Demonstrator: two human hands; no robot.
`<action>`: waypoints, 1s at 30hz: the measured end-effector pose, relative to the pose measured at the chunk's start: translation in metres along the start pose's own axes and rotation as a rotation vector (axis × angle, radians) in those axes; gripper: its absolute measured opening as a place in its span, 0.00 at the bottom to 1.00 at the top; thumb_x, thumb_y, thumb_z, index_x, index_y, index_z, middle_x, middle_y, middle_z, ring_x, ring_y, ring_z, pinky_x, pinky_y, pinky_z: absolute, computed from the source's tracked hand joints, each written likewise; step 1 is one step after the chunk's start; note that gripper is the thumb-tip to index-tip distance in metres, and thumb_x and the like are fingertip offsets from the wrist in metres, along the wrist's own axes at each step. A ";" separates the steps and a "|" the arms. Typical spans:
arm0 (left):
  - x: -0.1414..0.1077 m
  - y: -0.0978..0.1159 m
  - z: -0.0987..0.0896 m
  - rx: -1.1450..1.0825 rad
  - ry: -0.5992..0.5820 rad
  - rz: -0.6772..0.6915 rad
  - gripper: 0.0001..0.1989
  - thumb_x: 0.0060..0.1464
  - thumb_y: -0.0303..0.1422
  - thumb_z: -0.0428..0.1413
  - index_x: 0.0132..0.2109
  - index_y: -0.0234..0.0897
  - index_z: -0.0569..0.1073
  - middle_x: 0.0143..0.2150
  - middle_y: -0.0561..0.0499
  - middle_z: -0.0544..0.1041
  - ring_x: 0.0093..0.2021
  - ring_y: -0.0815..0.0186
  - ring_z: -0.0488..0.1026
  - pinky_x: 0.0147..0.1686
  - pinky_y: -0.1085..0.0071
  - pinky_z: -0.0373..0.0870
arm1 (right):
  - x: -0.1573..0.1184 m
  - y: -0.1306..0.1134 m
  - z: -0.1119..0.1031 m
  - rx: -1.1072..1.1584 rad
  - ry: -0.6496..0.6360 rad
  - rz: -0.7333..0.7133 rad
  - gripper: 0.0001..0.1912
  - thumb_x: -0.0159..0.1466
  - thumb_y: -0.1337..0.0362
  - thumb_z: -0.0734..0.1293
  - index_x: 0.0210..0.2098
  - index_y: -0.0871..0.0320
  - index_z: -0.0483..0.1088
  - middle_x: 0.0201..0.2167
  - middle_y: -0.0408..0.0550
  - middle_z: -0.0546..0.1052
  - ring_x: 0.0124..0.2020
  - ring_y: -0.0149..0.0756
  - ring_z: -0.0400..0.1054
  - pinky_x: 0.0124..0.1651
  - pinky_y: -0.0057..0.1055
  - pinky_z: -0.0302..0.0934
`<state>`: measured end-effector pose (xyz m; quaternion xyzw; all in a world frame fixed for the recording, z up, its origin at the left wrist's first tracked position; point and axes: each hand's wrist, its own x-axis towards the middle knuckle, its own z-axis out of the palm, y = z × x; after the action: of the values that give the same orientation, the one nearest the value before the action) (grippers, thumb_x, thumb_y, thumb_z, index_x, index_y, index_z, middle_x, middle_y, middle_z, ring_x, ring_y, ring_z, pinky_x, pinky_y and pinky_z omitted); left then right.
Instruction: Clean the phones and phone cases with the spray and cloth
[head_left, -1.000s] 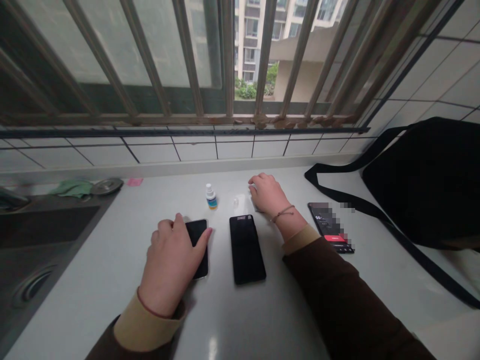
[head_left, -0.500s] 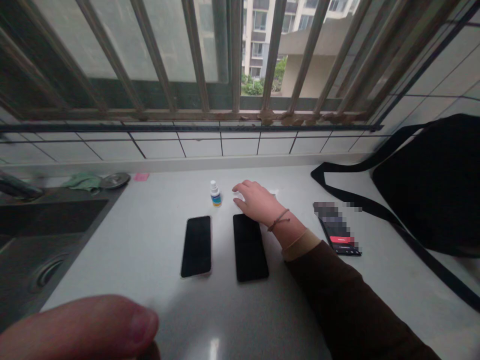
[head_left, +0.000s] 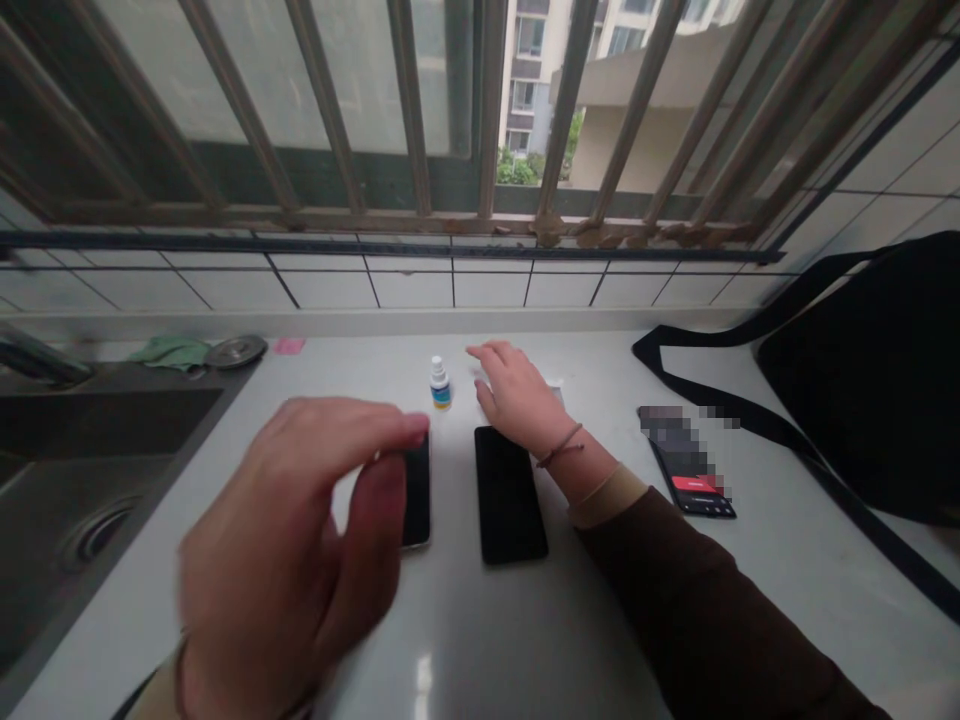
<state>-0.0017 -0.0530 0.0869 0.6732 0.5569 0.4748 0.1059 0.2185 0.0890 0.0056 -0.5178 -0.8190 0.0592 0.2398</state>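
My left hand [head_left: 270, 540] hangs close to the camera, slightly blurred, above the near part of the counter. Its fingers curl loosely, thumb and forefinger are a little apart, and nothing shows between them. It hides most of a left phone [head_left: 419, 500] with a dark screen. My right hand [head_left: 519, 398] reaches over the far end of a black middle phone [head_left: 511, 500], thumb and fingers apart. Beneath and behind that hand, something thin and white [head_left: 556, 388] peeks out, mostly hidden. A small white spray bottle [head_left: 440, 386] with a blue and yellow label stands upright left of my right hand.
On the right lie a phone with a lit screen [head_left: 690, 470] and a black bag [head_left: 870, 390] with its strap. At left are a sink [head_left: 150, 415], a green cloth [head_left: 172, 352], a metal drain cover [head_left: 235, 351] and a pink piece [head_left: 289, 346]. A barred window is behind.
My left hand has risen from the lower left corner and now covers most of the left phone. My right hand stays near the same spot, its fingers slightly shifted. The view has turned slightly left.
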 end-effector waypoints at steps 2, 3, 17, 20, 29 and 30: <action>0.018 -0.017 0.021 0.127 0.021 0.169 0.12 0.68 0.41 0.53 0.51 0.47 0.79 0.46 0.48 0.81 0.48 0.52 0.78 0.56 0.51 0.74 | 0.001 -0.012 -0.004 0.060 0.116 -0.051 0.29 0.75 0.69 0.60 0.74 0.59 0.60 0.73 0.59 0.66 0.71 0.50 0.61 0.71 0.48 0.60; 0.024 -0.030 0.031 0.175 -0.007 0.182 0.13 0.69 0.39 0.51 0.52 0.43 0.78 0.46 0.46 0.81 0.48 0.53 0.78 0.56 0.53 0.74 | 0.000 -0.017 -0.005 0.082 0.141 -0.085 0.30 0.75 0.68 0.60 0.75 0.57 0.59 0.75 0.58 0.63 0.72 0.49 0.59 0.72 0.49 0.58; 0.016 -0.110 0.081 0.302 -0.337 0.055 0.16 0.69 0.36 0.53 0.57 0.32 0.74 0.56 0.37 0.79 0.58 0.48 0.76 0.63 0.49 0.72 | 0.002 -0.019 0.017 0.264 0.138 -0.184 0.14 0.75 0.67 0.65 0.60 0.56 0.71 0.57 0.56 0.80 0.58 0.46 0.75 0.62 0.43 0.67; 0.017 -0.113 0.081 0.303 -0.337 0.037 0.15 0.68 0.36 0.56 0.57 0.33 0.74 0.55 0.38 0.79 0.58 0.48 0.76 0.63 0.50 0.72 | 0.001 -0.020 0.015 0.308 0.125 -0.105 0.10 0.75 0.69 0.66 0.55 0.54 0.70 0.49 0.50 0.82 0.47 0.42 0.79 0.51 0.37 0.69; 0.017 -0.116 0.080 0.338 -0.451 0.033 0.10 0.65 0.35 0.62 0.51 0.37 0.78 0.50 0.42 0.81 0.53 0.48 0.76 0.58 0.49 0.73 | 0.001 -0.019 0.003 0.280 0.114 -0.083 0.10 0.73 0.69 0.69 0.52 0.55 0.69 0.41 0.46 0.81 0.40 0.39 0.76 0.44 0.33 0.64; 0.016 -0.116 0.080 0.339 -0.461 0.036 0.09 0.65 0.35 0.63 0.50 0.37 0.78 0.50 0.42 0.81 0.53 0.48 0.76 0.57 0.49 0.73 | 0.001 -0.019 0.001 0.275 0.107 -0.079 0.10 0.73 0.69 0.69 0.52 0.55 0.69 0.41 0.46 0.81 0.39 0.39 0.76 0.44 0.33 0.63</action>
<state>-0.0178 0.0331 -0.0244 0.7812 0.5776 0.2113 0.1072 0.2022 0.0812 0.0112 -0.4498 -0.8090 0.1337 0.3540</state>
